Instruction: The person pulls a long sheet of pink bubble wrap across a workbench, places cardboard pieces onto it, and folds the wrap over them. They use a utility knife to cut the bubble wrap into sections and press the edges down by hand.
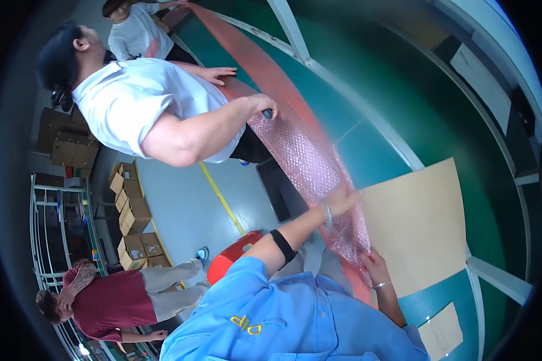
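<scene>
A long strip of pink bubble wrap (304,157) lies along the edge of the green worktop, its near end crumpled in front of me. My left hand (342,200) is over the wrap's near part; motion smears its fingers, so their grip is unclear. At the near end, my right hand (374,266) pinches the edge of the bubble wrap between thumb and fingers. Just right of both hands is a large tan cardboard sheet (412,225), flat on the worktop.
On the left, a person in a white shirt (138,105) leans over the strip, a small dark object (267,113) in one hand. Another person (138,33) stands farther off. A person in maroon (114,301), a red stool (232,259) and open cartons (132,216) are left.
</scene>
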Available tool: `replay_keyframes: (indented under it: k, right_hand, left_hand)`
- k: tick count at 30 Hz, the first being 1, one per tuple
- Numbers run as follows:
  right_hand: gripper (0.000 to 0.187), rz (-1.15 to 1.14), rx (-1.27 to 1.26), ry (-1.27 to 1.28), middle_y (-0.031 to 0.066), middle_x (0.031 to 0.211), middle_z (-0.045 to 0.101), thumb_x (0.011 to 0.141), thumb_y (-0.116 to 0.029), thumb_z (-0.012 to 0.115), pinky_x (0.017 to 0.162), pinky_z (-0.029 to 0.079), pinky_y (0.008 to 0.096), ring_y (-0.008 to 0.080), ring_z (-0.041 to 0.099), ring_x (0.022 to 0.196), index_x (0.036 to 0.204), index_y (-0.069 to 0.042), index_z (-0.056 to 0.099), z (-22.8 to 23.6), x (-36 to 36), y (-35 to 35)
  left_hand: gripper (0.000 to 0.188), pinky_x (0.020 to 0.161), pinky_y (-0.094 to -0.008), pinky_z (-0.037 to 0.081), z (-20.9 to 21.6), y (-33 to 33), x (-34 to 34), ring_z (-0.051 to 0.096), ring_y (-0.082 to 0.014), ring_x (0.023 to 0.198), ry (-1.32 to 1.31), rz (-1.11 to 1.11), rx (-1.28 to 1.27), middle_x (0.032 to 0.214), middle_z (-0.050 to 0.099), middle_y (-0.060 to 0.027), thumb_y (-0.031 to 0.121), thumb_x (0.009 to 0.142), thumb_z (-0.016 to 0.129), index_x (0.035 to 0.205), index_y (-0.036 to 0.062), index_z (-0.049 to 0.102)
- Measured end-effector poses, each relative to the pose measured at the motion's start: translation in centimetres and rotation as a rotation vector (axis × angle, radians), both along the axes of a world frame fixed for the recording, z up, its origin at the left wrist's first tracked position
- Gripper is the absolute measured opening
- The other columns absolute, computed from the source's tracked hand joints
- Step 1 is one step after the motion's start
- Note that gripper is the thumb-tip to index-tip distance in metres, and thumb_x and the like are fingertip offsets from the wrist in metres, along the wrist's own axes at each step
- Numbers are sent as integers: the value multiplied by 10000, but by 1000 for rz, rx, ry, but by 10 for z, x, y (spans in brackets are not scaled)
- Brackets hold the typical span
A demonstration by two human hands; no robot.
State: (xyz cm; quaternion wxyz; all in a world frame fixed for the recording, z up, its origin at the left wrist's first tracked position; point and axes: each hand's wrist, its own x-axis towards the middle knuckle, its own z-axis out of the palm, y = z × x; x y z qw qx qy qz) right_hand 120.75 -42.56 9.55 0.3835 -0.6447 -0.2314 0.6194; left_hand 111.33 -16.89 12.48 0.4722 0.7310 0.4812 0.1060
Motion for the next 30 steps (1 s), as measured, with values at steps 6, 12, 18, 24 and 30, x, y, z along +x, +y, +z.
replay_keyframes:
  k: [6, 12, 18, 24, 30]
  right_hand:
    - [93, -366, 71, -47, -59, 734, 527, 896, -152, 554, 575, 368, 179, 25, 455, 653, 879, -66, 585, 19, 43, 26]
    - [122, -373, 28, -72, -76, 718, 507, 899, -187, 562, 562, 350, 173, 26, 430, 627, 870, -71, 581, 51, 80, 88]
    - [192, -300, 16, 85, -2, 893, 601, 886, -171, 590, 712, 450, 222, 76, 538, 783, 1028, -42, 588, 40, 66, 71]
    - [280, -192, 33, 223, 18, 960, 607, 865, -204, 623, 758, 464, 242, 92, 555, 837, 1086, -37, 580, 75, 10, -39]
    - [219, -146, -69, -206, 6, 843, 604, 841, -220, 648, 703, 447, 245, 71, 533, 791, 987, -59, 623, 31, -79, -152]
  left_hand:
    - [512, 934, -397, 412, -17, 8, -39, 541, -358, 1059, -59, -217, 193, 1134, 569, -215, 350, 860, 543, 1232, 8, 461]
    - [555, 994, -474, 340, 7, 0, -52, 402, -344, 1229, 333, -388, 442, 1318, 440, -186, 362, 855, 536, 1311, 71, 413]
    - [645, 994, -574, 283, 20, 7, -41, 239, -363, 1328, 602, -501, 492, 1458, 227, -173, 385, 822, 555, 1370, 121, 341]
    - [697, 1004, -592, 264, 13, 5, -37, 209, -342, 1357, 688, -652, 583, 1465, 224, -190, 428, 822, 524, 1393, 93, 307]
    - [684, 984, -582, 315, 24, 2, -38, 224, -341, 1352, 762, -724, 660, 1472, 219, -168, 459, 852, 507, 1393, 100, 292]
